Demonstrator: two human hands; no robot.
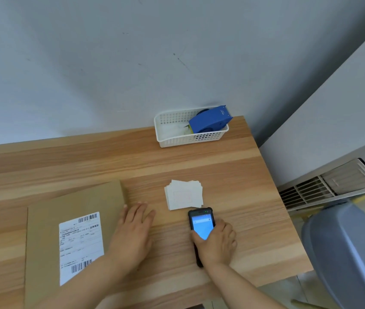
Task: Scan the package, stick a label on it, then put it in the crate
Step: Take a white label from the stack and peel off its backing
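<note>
A flat brown cardboard package [50,219] lies on the wooden table [199,166] at the left, with a white barcoded shipping sheet [80,246] on its top. My left hand [132,233] rests flat, fingers spread, at the package's right edge. My right hand [218,241] grips a black handheld scanner [201,226] with a lit blue screen, low over the table to the right of the package. A stack of white labels [184,195] sits just beyond the scanner. A grey crate [344,253] stands on the floor at the right.
A white perforated basket [172,139] at the table's back edge holds a blue tape dispenser [210,120]. The wall runs behind the table. A vent grille [328,184] is low on the right wall, above the crate.
</note>
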